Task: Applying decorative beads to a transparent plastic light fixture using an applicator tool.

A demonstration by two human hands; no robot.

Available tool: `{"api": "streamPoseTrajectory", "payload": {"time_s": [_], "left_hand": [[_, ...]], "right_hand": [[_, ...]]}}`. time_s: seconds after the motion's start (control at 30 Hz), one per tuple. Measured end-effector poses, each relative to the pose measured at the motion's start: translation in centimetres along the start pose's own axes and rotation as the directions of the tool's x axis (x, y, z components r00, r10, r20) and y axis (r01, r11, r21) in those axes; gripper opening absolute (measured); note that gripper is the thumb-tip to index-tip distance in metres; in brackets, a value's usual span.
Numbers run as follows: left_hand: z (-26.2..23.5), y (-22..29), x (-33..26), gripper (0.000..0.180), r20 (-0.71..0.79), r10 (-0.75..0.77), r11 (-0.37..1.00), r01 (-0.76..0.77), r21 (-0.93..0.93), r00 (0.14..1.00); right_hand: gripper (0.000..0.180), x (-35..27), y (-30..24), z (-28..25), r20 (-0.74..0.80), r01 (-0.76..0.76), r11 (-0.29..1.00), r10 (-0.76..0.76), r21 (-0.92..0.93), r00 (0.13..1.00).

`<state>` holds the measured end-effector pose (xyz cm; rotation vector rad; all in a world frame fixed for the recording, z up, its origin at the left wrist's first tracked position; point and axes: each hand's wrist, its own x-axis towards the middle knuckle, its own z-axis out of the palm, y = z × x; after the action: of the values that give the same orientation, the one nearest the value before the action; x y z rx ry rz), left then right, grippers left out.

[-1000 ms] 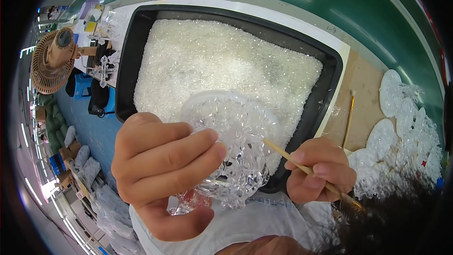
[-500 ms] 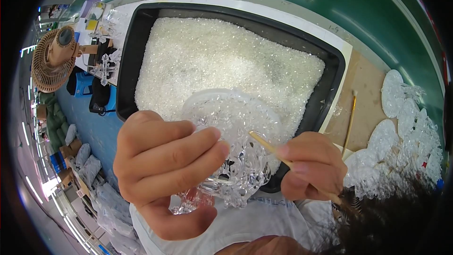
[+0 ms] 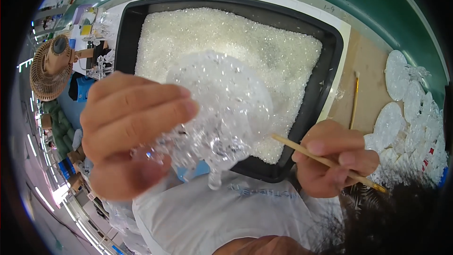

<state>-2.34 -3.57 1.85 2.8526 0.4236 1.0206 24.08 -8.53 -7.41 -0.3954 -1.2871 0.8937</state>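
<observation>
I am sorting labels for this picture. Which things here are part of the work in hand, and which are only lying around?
In use:
left hand holding the clear beaded piece
right hand holding the thin wooden stick
black tray of clear beads, under the hands

Lying about:
second stick on the table
white round pieces at right
fan at left

No packages, labels, signs — no screens (anywhere).
</observation>
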Motion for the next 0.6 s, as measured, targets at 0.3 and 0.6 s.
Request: {"api": "streamPoseTrajectory", "payload": {"time_s": [0.3,0.6], "left_hand": [[0.2,-0.3,0.5,0.020,-0.023,-0.040,0.998,0.039,-0.054,0.999],[-0.2,-0.3,-0.9,0.029,-0.106,0.028,0.995,-0.038,-0.094,0.994]], "right_hand": [[0.023,-0.3,-0.1,-0.1,-0.051,0.042,0.994,-0.037,0.097,0.998],[0.028,1.1,-0.3,-1.4,0.201,0.000,0.998,-0.013,0.066,0.980]]}}
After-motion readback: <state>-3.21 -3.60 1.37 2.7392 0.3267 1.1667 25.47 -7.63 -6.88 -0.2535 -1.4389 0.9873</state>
